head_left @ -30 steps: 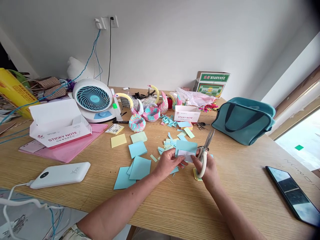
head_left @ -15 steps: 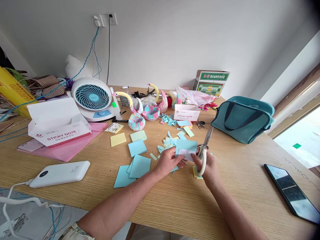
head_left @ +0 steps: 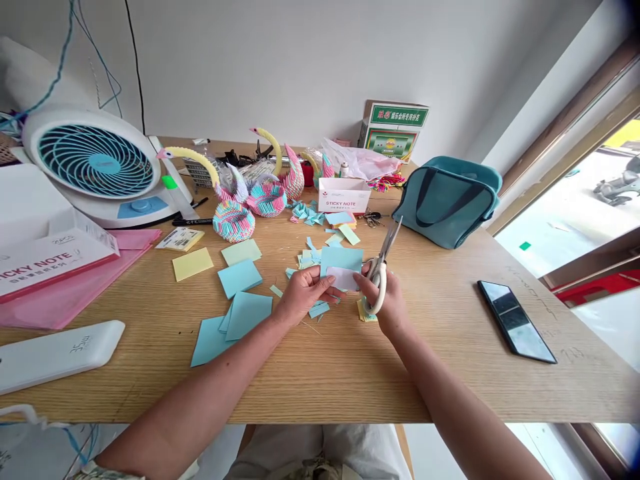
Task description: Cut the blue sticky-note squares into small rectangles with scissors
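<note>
Between my two hands is a blue sticky note [head_left: 342, 257], upright above the table, with a white slip of paper [head_left: 343, 279] over its lower part. My left hand [head_left: 306, 292] pinches its left edge. My right hand [head_left: 389, 301] has white-handled scissors [head_left: 379, 283] in its grip, blades pointing up and away from the note. The thumb and fingertips of that hand also hold the note's right edge. Cut paper strips [head_left: 307, 259] lie scattered behind the note, partly hidden by it. Under my right hand, small yellow pieces [head_left: 367, 312] stick out.
Blue sticky notes [head_left: 250, 315] lie left of my hands, near a yellow pad [head_left: 193, 264]. Folded-paper swans [head_left: 233, 217] stand behind, beside a sticky note box [head_left: 344, 199]. A fan [head_left: 97, 163] is at left; a teal bag [head_left: 450, 207] and phone [head_left: 515, 320] are at right.
The camera view has swung right and downward, so the table's things appear further left and higher. Both hands keep their hold on the note and scissors, with little visible change.
</note>
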